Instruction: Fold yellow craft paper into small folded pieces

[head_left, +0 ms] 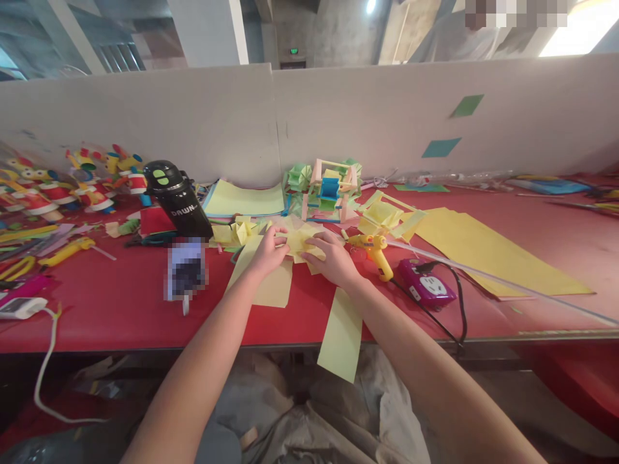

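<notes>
Pale yellow folded paper [300,240] lies between my two hands on the red table. My left hand [271,251] has its fingers curled at the paper's left edge. From the other side, my right hand [331,256] holds the paper between thumb and fingers. Under my left hand is a flat yellow sheet [273,283], and another sheet [341,335] hangs over the table's front edge below my right wrist. A yellow glue gun [374,251] rests just right of my right hand. Yellow folded pieces [236,231] sit to the left of my left hand.
A black bottle [178,203] and a blurred-out device [186,270] stand left. Behind my hands is a paper-and-stick model [331,190]. At right are a purple power socket [428,283] with a black cord and large yellow sheets [493,251]. A grey partition [367,116] closes the back.
</notes>
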